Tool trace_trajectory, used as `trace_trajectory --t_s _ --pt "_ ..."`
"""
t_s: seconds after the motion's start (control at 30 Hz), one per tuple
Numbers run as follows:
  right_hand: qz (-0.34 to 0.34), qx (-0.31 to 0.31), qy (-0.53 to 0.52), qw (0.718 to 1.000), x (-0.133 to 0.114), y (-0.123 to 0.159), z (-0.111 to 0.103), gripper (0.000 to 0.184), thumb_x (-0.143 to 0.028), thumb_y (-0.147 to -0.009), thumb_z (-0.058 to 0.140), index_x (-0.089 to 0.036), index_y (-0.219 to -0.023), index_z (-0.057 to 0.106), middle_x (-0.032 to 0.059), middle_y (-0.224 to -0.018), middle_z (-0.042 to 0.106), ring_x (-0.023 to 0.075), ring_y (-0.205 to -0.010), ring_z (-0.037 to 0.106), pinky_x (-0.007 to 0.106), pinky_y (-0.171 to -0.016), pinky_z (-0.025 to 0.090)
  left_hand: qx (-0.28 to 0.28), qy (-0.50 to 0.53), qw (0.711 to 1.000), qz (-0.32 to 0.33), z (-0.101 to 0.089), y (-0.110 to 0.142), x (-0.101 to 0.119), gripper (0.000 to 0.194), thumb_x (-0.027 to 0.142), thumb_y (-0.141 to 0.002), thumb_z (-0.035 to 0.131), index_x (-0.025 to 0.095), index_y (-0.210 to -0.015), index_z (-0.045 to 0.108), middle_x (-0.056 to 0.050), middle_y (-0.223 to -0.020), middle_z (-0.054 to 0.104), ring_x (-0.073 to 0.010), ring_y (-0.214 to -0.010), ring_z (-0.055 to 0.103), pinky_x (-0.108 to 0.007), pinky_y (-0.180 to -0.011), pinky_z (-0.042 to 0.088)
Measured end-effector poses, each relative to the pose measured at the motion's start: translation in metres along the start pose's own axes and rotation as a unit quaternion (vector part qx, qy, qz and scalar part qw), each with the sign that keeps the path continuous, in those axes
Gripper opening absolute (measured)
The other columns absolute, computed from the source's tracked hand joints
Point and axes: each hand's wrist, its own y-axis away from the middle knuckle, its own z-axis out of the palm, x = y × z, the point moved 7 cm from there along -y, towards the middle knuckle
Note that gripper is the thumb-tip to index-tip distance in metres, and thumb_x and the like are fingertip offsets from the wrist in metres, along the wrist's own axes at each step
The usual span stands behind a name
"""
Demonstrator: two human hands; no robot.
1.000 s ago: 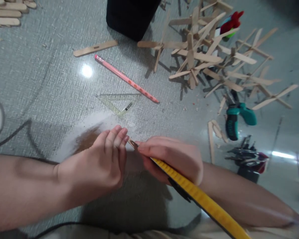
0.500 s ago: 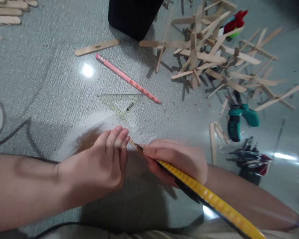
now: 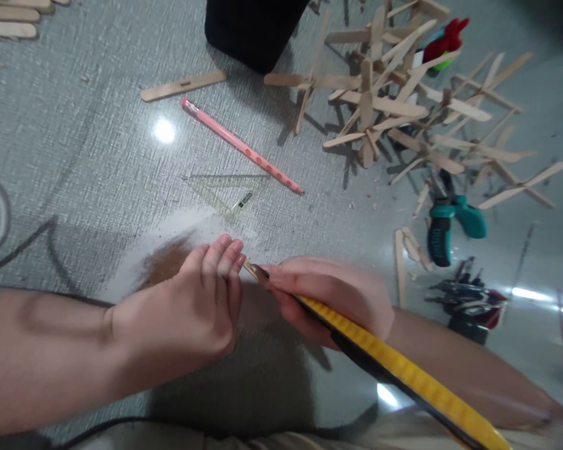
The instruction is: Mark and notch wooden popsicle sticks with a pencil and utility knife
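My left hand (image 3: 192, 306) is closed, with its fingers curled round a wooden craft stick (image 3: 249, 267). Only a short end of the stick shows between my two hands. My right hand (image 3: 328, 297) grips a yellow-and-black utility knife (image 3: 394, 369) near its front. Its dark blade tip meets the stick's exposed end. The knife's long handle slants down to the right, past my wrist. Beyond my hands lie a clear set square (image 3: 225, 181) and a pink pencil (image 3: 244, 148). A craft stick with a small slot (image 3: 162, 92) rests farther back.
Crossed craft-stick assemblies (image 3: 366, 112) crowd the back right. Teal-handled pliers (image 3: 441, 231), stick scraps (image 3: 400, 269) and a cluster of small tools (image 3: 473, 297) lie at right. A black container (image 3: 253, 31) stands at the back; loose sticks (image 3: 9, 29) sit at far left.
The knife handle's rear end has shifted slightly right. My right hand has moved very little, and my left hand keeps its hold on the stick.
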Motion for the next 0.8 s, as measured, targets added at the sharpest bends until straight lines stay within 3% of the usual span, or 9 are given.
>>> trace_trajectory --t_s 0.43,0.63,0.8 --pt "0.012 -0.003 -0.039 0.999 0.003 -0.004 0.004 0.028 -0.006 -0.094 0.059 -0.025 -0.115 0.059 0.0003 -0.081 0.077 0.0164 -0.071 0.076 0.028 -0.066 0.064 -0.002 0.012 1.0 0.006 0.002 -0.001 0.001 0.039 0.018 -0.097 0.058 -0.011 -0.12 0.07 -0.032 -0.124 0.07 -0.0405 -0.116 0.074 -0.045 -0.094 0.064" --pt "0.026 -0.026 -0.053 0.998 0.001 -0.003 0.006 0.018 -0.012 -0.1 0.059 -0.025 -0.113 0.061 -0.0047 -0.07 0.072 0.0133 -0.062 0.07 0.026 -0.064 0.059 0.004 0.007 1.0 0.001 0.002 0.001 0.001 0.039 0.024 -0.099 0.059 -0.008 -0.119 0.071 -0.03 -0.124 0.072 -0.0389 -0.117 0.074 -0.045 -0.096 0.062" --pt "0.044 -0.005 -0.078 0.996 0.003 0.008 0.01 0.028 -0.008 -0.099 0.057 -0.024 -0.121 0.063 -0.0071 -0.061 0.067 0.0145 -0.06 0.069 0.027 -0.064 0.058 -0.008 0.014 1.0 0.0 0.003 0.001 0.0 0.044 0.026 -0.097 0.063 -0.01 -0.121 0.07 -0.031 -0.126 0.07 -0.0403 -0.118 0.073 -0.045 -0.097 0.062"
